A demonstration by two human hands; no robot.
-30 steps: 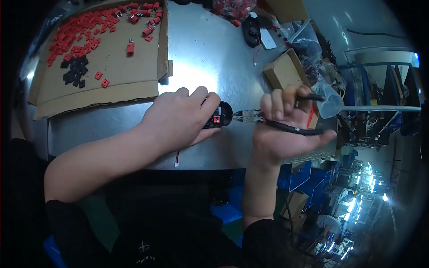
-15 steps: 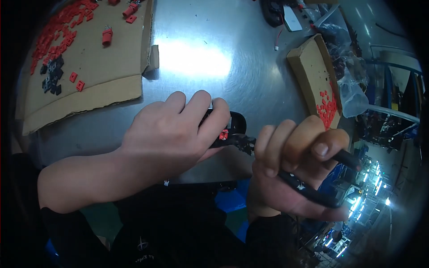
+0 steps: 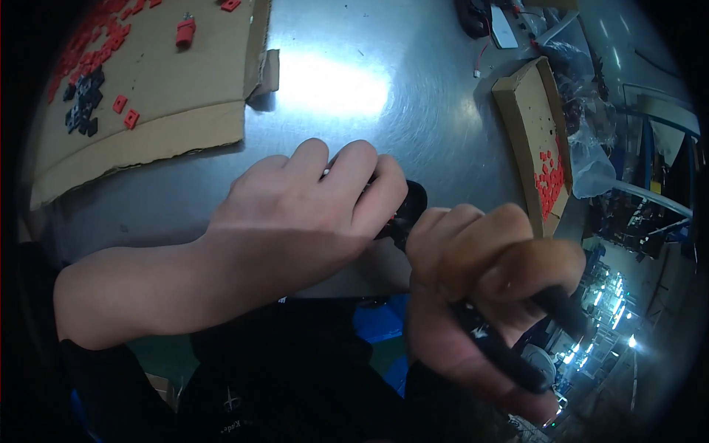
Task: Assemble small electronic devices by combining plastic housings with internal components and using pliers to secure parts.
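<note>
My left hand (image 3: pixel 299 196) is closed around a black piece with a rounded end (image 3: pixel 417 196), held just over the metal table. Its fingers hide most of the piece; a bit of red shows beside the index finger. To the right, my right hand (image 3: pixel 473 255) grips a pair of pliers by its black handles (image 3: pixel 509 362). The handles stick out behind the fist, somewhat apart. The dark head of the pliers (image 3: pixel 399 232) reaches to the black piece near my left fingers; whether its jaws bite on anything is hidden.
At the upper left lies a cardboard tray (image 3: pixel 170 125) with red and black small parts and a red connector-like piece (image 3: pixel 185 32). A smaller cardboard box (image 3: pixel 517 111) with red bits stands at right, beside clear plastic bags (image 3: pixel 587 122). A black device (image 3: pixel 473 16) lies at the back.
The pliers' head has come in closer to the black piece, and my right hand has tilted, its handles swinging lower. My left hand now covers more of the red part. The view has shifted slightly.
</note>
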